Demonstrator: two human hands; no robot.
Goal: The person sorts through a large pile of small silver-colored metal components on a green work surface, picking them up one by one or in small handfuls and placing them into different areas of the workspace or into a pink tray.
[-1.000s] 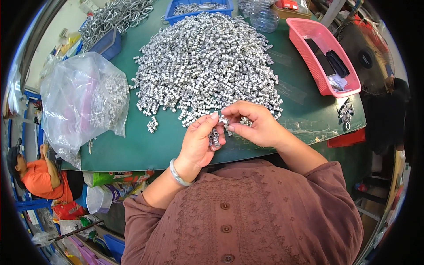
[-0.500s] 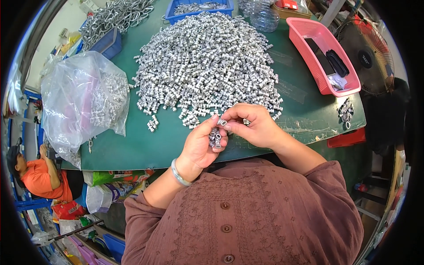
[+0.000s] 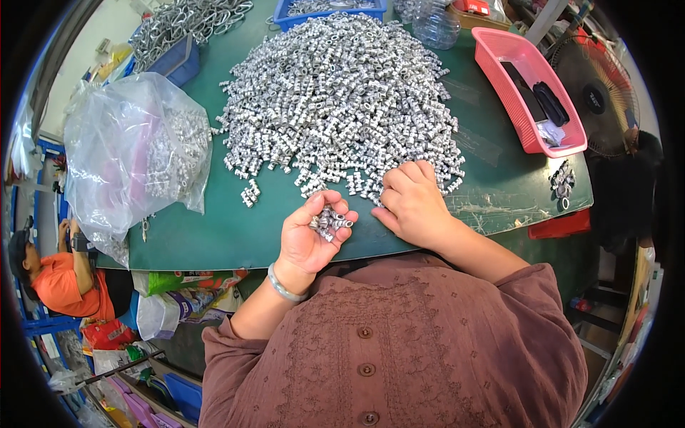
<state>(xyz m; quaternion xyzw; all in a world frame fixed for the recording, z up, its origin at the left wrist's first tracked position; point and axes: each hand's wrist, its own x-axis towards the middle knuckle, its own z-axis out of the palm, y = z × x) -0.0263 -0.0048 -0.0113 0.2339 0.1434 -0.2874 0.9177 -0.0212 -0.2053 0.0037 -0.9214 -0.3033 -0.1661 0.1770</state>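
Observation:
A big heap of small silver ribbed metal pieces with oval ring openings point(image 3: 335, 107) covers the middle of the green table point(image 3: 185, 239). My left hand point(image 3: 308, 239), palm up and fingers curled, cradles several of these metal pieces point(image 3: 330, 222) just in front of the heap. At the heap's near right edge, my right hand point(image 3: 416, 208) lies back up with its fingers bent down onto the pieces. Its fingertips are mostly hidden, so whatever they pinch does not show. A few loose pieces point(image 3: 250, 192) lie off the heap's left front.
Left of the heap sits a clear plastic bag point(image 3: 107, 157) with metal parts inside. A pink basket point(image 3: 524, 135) and a small cluster of parts point(image 3: 562, 182) are at the right. Blue bins point(image 3: 178, 65) stand behind. A person in orange point(image 3: 68, 282) is at far left.
My hands have come apart. The left has lowered slightly leftward with its metal pieces, its palm more open to view; the right has turned over and reached onto the heap's near edge.

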